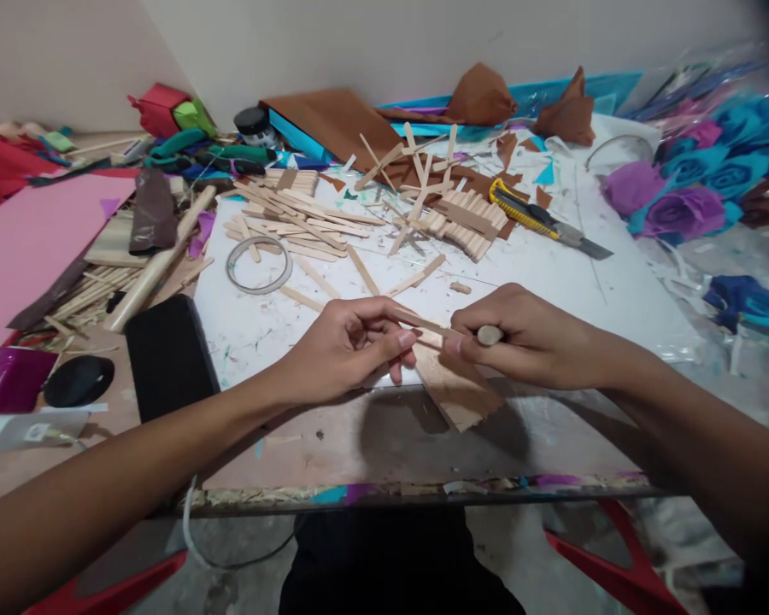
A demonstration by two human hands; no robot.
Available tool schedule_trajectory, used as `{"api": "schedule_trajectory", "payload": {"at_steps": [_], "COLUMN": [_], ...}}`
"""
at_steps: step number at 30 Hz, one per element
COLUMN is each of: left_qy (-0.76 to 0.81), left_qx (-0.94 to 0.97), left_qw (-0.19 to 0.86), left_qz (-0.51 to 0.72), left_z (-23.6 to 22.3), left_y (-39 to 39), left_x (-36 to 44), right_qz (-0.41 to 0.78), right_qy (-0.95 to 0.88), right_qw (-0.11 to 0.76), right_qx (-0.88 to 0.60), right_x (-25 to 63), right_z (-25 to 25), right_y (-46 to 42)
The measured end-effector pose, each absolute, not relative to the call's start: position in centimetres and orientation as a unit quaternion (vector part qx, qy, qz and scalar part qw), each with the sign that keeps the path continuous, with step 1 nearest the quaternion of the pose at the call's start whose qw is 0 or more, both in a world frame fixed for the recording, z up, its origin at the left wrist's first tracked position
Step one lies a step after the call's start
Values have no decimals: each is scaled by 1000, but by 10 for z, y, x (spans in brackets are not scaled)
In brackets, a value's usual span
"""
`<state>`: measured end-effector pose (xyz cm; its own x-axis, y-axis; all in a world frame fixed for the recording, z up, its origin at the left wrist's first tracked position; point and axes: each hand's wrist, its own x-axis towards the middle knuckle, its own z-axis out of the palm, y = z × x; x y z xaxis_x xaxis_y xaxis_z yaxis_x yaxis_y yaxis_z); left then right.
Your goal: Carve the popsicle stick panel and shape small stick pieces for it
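Observation:
Near the table's front edge my two hands meet over a flat wooden piece (pixel 461 389). The thumb and fingers of my left hand (pixel 365 346) are closed on a short pale wooden stick (pixel 430 338). My right hand (pixel 519 337) is wrapped around a round-ended rod or handle (pixel 490 335), most of it hidden in the fist. A narrow, flat, greyish-brown strip (pixel 423 321) runs between the hands; whether it belongs to the rod I cannot tell. Beyond my hands lie many loose craft sticks (pixel 308 213) and a bundled row of them (pixel 465 224).
A yellow box cutter (pixel 544 220) lies with its blade out at the right. A tape roll (pixel 258 266), a black phone (pixel 170 354) and a thick wooden rod (pixel 163 256) are on the left. Paper flowers (pixel 685 209) stand at far right; green-handled pliers (pixel 179 147) lie behind.

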<state>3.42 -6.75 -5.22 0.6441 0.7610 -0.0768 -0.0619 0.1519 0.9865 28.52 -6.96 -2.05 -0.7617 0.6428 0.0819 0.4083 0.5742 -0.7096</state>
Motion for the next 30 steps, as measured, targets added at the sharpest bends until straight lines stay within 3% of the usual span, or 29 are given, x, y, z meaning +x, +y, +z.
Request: {"api": "schedule_trajectory", "payload": {"at_steps": [5,12,17,23,30], "left_qy": [271,258,286,295,315], "left_qx": [594,599,605,605,557], "left_qw": [695,694,690,692,703], "left_qz": [300,305,275,260,310], "left_z": [-53,-51,-50,-52,-57], "left_y": [-69,-72,-69,-67,-69], "left_x": [31,30,28,28,33], "right_qz": [395,432,393,284,-7], "right_qy": [-867,-847,-862,-901,-947], "right_qw": [114,121,132,105,120], "right_qx": [-282,-286,-292,-310,-297], "right_x": [284,286,284,284,290], "right_z": [-17,-17,-18,-27,-27], "right_y": [-71,-72,-73,-72,-70]}}
